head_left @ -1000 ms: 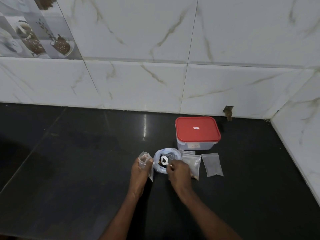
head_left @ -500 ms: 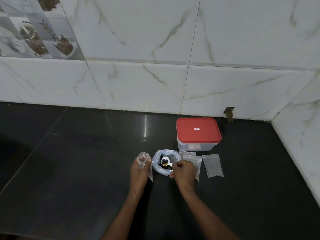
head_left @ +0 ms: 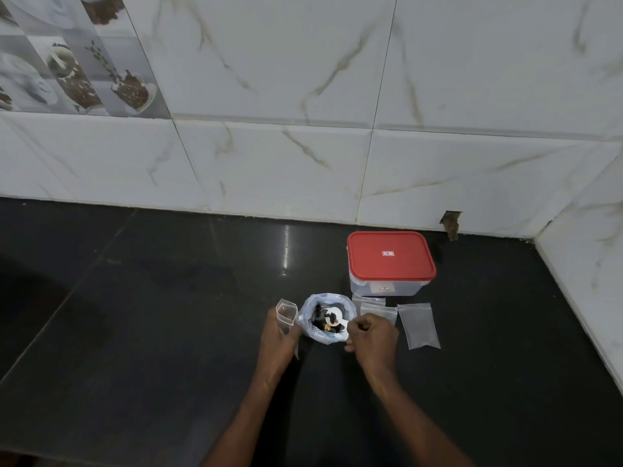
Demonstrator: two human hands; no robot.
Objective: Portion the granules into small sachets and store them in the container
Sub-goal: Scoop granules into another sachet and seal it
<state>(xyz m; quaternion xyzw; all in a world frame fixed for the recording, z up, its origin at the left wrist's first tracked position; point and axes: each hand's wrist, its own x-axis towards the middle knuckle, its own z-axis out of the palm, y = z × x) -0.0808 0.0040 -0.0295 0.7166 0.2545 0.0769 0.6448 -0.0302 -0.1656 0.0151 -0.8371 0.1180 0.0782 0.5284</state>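
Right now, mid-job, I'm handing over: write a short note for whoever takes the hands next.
Left hand: grips a small clear plastic sachet, mouth open, beside the bag.
Right hand: pinches the handle of a white plastic spoon, whose bowl carries a few dark granules over the open pale blue plastic bag.
The clear box with red lid is closed, behind the bag. Spare flat clear sachets lie on the black counter and look empty.
Done: scoop loaded.
Left: tip it into the held sachet, seal, fill the others, box them.
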